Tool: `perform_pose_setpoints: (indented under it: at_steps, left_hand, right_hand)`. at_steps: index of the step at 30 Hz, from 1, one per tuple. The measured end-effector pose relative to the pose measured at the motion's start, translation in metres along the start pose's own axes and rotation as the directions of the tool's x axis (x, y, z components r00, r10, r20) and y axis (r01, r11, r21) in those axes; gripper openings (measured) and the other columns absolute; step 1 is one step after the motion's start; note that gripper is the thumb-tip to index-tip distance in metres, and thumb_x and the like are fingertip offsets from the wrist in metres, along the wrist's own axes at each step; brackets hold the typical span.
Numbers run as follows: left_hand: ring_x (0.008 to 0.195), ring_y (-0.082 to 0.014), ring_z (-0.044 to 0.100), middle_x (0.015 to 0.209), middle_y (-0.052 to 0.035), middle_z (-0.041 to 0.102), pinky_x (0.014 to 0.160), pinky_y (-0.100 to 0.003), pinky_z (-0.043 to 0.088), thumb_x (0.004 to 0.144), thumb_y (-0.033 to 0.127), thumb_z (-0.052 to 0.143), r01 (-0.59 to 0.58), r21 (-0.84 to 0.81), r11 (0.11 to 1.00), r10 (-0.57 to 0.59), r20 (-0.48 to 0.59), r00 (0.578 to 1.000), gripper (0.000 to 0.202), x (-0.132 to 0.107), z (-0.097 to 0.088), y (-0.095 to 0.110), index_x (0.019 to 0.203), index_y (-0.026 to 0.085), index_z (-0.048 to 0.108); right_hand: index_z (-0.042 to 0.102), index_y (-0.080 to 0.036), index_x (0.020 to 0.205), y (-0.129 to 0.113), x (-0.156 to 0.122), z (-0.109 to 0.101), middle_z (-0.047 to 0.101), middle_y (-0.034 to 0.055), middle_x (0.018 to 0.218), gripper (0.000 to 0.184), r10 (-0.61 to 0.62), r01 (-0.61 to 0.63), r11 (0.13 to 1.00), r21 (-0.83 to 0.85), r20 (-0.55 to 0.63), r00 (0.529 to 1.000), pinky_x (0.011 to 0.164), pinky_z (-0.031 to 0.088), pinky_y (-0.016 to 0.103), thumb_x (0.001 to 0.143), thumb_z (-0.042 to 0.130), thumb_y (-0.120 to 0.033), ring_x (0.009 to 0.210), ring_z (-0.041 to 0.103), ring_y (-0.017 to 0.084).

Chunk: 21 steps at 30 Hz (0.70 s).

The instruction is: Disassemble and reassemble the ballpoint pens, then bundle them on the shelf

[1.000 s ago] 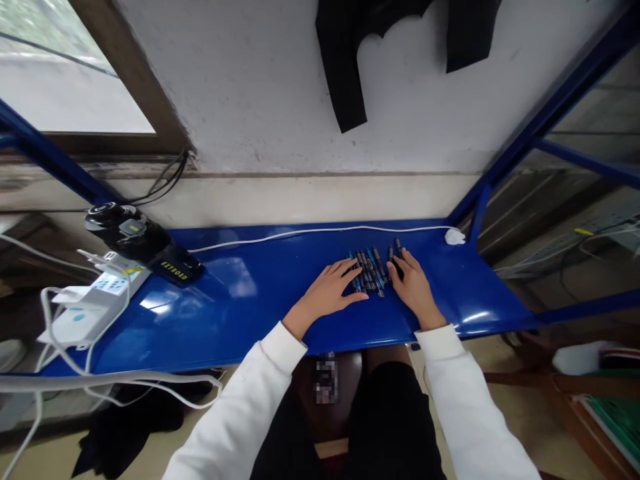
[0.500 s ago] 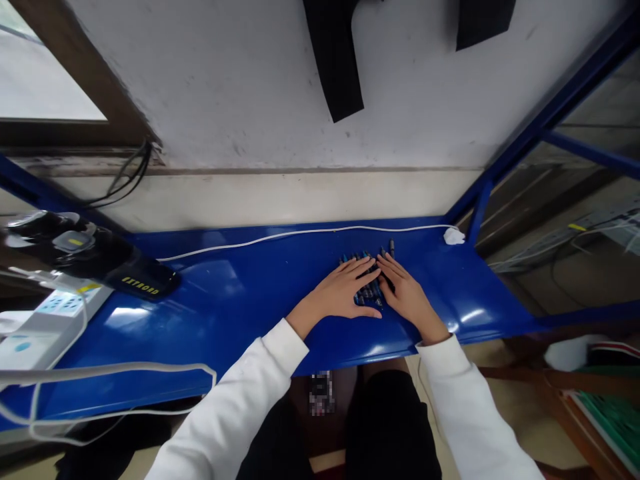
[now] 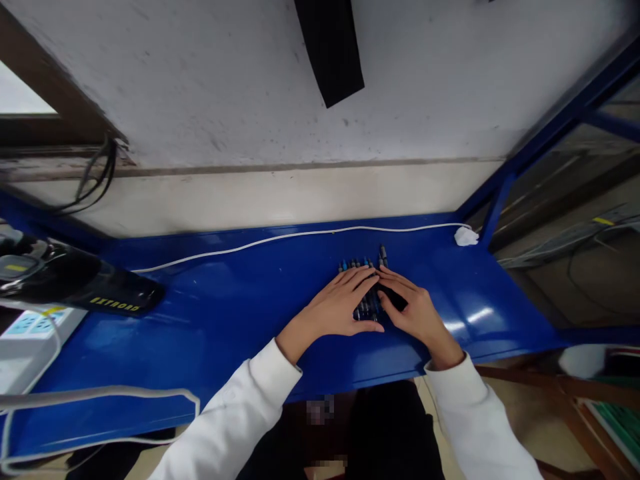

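Note:
Several dark pens point(image 3: 367, 307), some with blue ends, lie side by side in a row on the blue shelf. My left hand point(image 3: 343, 301) rests over the row from the left, fingers stretched out and thumb apart, so much of the row is hidden. From the right, my right hand point(image 3: 411, 303) touches the row's edge. Its fingers are extended and slightly bent, with the thumb apart. One pen point(image 3: 383, 253) pokes out beyond my right fingertips, farther back than the others.
A thin white cable point(image 3: 280, 238) runs along the back of the blue shelf point(image 3: 240, 313) to a crumpled white piece point(image 3: 466, 236). At the left lie a black bottle point(image 3: 125, 297) and a white power strip point(image 3: 30, 353). A blue frame post point(image 3: 495, 210) stands at the right.
My right fingers have drawn in closer to the row, and the protruding pen has shifted left toward the others. The camera view has turned slightly. My left hand stays over the pens.

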<state>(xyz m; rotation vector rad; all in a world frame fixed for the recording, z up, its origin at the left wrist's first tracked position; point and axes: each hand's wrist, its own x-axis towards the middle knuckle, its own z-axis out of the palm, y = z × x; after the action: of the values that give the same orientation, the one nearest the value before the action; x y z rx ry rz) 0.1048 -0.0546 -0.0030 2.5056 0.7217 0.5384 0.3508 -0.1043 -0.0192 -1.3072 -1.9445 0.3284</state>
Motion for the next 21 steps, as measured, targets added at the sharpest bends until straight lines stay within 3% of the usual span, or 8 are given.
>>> perform_pose_setpoints:
  at_steps: [7, 16, 21]
  left_hand:
    - [0.177, -0.0349, 0.027, 0.190, -0.0125, 0.026, 0.147, -0.052, 0.022, 0.091, 0.091, 0.068, -0.030, 0.023, 0.999, 0.028, 0.063, 0.998, 0.126, 0.002, 0.004, -0.001, 0.186, 0.024, 0.019]
    - [0.178, -0.0291, 0.024, 0.188, -0.0128, 0.030, 0.148, -0.049, 0.020, 0.109, 0.074, 0.057, -0.081, 0.050, 0.995, 0.079, 0.041, 0.996, 0.091, 0.003, 0.012, -0.005, 0.180, 0.020, 0.037]
    - [0.176, -0.0306, 0.029, 0.185, -0.0163, 0.036, 0.146, -0.051, 0.027, 0.110, 0.064, 0.060, -0.079, 0.044, 0.996, 0.078, 0.022, 0.997, 0.083, 0.002, 0.013, -0.005, 0.177, 0.017, 0.042]
  right_hand:
    - [0.080, -0.028, 0.134, 0.001, 0.003, -0.001, 0.080, 0.0092, 0.143, 0.031, 0.043, -0.043, 0.999, 0.009, -0.060, 0.997, 0.121, 0.064, 0.054, 0.110, 0.062, -0.023, 0.137, 0.076, 0.031]
    - [0.067, -0.027, 0.159, 0.004, 0.003, 0.000, 0.068, 0.0118, 0.163, 0.048, 0.059, -0.061, 0.995, -0.073, -0.020, 0.998, 0.129, 0.056, 0.060, 0.112, 0.058, -0.024, 0.153, 0.065, 0.033]
    - [0.071, -0.026, 0.156, -0.001, -0.001, 0.002, 0.070, 0.0116, 0.162, 0.047, 0.025, -0.028, 0.992, -0.127, -0.021, 0.999, 0.128, 0.058, 0.059, 0.111, 0.059, -0.023, 0.151, 0.068, 0.033]
